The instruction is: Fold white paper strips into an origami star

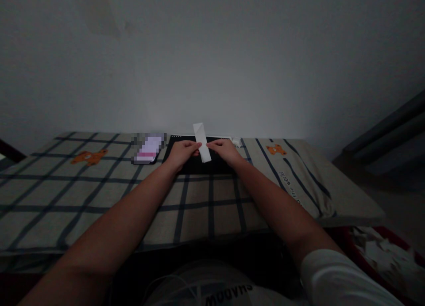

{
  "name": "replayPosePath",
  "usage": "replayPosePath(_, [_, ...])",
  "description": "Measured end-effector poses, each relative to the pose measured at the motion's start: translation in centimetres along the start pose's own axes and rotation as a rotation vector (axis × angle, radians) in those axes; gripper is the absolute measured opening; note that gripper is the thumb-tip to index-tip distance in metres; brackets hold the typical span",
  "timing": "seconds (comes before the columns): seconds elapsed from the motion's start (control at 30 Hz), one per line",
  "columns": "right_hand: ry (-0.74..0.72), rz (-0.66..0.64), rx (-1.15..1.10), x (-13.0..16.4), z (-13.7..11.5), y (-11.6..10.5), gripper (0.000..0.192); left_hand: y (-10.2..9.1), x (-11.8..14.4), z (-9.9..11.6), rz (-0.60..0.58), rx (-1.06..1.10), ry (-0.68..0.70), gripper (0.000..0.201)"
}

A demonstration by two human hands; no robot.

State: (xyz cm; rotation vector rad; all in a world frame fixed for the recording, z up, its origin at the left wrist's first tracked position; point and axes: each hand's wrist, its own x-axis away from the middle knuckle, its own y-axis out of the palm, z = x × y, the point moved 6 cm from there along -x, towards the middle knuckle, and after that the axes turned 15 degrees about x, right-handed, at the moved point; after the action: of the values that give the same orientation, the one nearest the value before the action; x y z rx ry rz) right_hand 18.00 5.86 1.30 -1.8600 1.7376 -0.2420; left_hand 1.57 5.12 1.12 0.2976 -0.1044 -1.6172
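Observation:
A narrow folded strip of white paper point(202, 141) stands nearly upright between both hands, its top leaning slightly left. My left hand point(183, 151) pinches its left side and my right hand point(224, 149) pinches its right side. Both hands hover over a black notebook or pad point(199, 166) that lies flat at the far side of the checked cloth. A small scrap of white paper point(236, 141) lies just beyond my right hand.
The surface wears a beige cloth with dark grid lines and orange bear prints point(86, 157). A phone point(148, 148) lies left of the pad. A red bin with paper scraps point(381, 253) sits at the lower right. A plain wall rises behind.

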Motion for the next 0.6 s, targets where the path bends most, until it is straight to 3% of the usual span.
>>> replayPosePath(0.17, [-0.018, -0.013, 0.067, 0.06, -0.18, 0.05, 0.026, -0.07, -0.04, -0.05, 0.019, 0.021, -0.019, 0.028])
replayPosePath(0.37, [-0.017, 0.005, 0.050, -0.23, 0.24, -0.01, 0.029, 0.48, 0.01, -0.69, -0.079, 0.042, -0.096, 0.032])
replayPosePath(0.6, [-0.031, -0.045, 0.060, -0.08, 0.08, 0.16, 0.027, -0.16, -0.30, -0.56, -0.006, -0.038, -0.039, 0.029])
